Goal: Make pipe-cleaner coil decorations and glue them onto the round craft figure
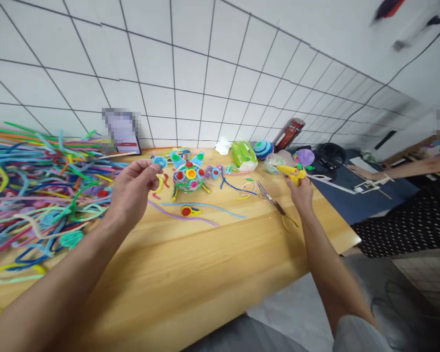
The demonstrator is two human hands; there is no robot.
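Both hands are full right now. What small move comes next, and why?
Probably bring the yellow gun-shaped tool in the right hand toward the blue disc. The left hand already pinches that disc near the decorated ball, while the tool is gripped well off to the right, so closing that gap seems sensible.

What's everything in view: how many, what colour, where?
table: one, wooden, foreground
wall: one, white, behind
fuzzy stems: many, multicoloured, heaped left
figure: one, multicoloured, on table
loose bits: several, multicoloured, around figure
disc: one, blue, left of figure
yellow tool: one, right of figure
metal tool: one, yellow handles, on table
phone: one, pale screen, against wall
flask: one, red, by wall
pack: one, green, by wall
ball: one, blue, beside pack
another person's arm: one, bare, far right
left hand: one, bare, pinching disc
right hand: one, bare, gripping yellow tool
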